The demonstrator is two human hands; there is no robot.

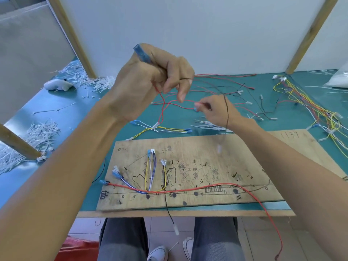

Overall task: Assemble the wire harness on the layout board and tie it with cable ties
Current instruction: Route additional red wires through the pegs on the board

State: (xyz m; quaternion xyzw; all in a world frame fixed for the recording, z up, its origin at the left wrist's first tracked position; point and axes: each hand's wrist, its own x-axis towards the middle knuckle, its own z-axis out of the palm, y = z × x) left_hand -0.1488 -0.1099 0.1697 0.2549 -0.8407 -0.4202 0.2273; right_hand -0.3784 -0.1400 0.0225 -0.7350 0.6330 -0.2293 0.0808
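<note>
Clenching a downward-hanging red wire [163, 108], the left hand [148, 81] is raised; right hand [219, 112] pinches a sideways wire end [197, 106].

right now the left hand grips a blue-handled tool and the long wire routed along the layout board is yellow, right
Not quite. In the head view the long wire routed along the layout board is red, not yellow. The left hand does grip a blue-handled tool, while the right hand pinches a loose red wire.
</note>
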